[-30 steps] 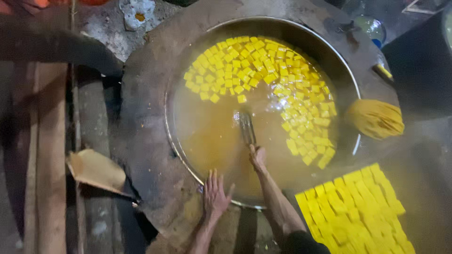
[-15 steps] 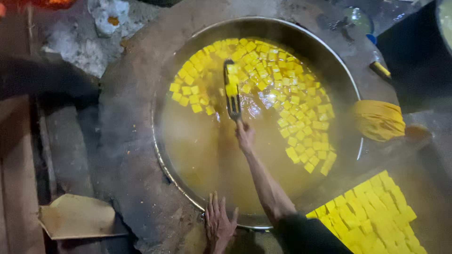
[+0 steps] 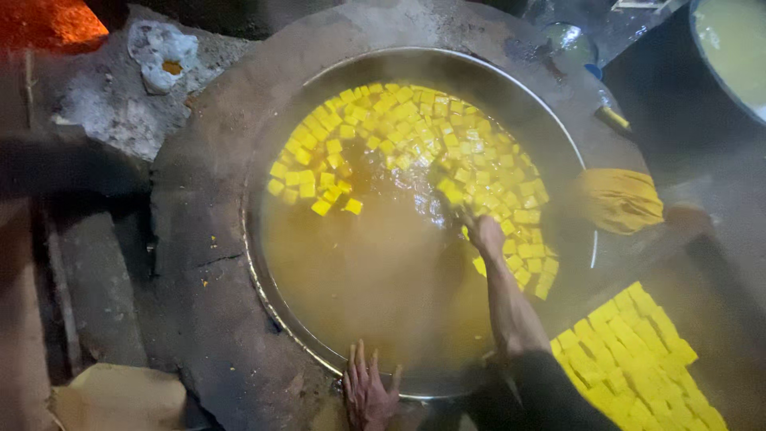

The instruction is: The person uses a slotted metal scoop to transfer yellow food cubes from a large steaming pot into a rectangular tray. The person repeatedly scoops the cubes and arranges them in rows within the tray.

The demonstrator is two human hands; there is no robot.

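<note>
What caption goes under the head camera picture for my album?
Right hand stirs yellow cubes in a big steaming pan; left hand rests on its rim.

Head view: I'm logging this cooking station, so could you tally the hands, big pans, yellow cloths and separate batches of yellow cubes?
Hands: 2, left hand and right hand
Big pans: 1
Yellow cloths: 1
Yellow cube batches: 2, cubes in pan and cubes beside pan
Total: 6

Dim, warm-toned overhead view; light falls mainly on the wide pan (image 3: 419, 60) and its yellow cubes (image 3: 415, 136), which look bright; an orange glow (image 3: 48, 24) sits top left; steam hazes the right side; edges sink into dark shadow; overall soft, slightly blurred, grainy.
</note>
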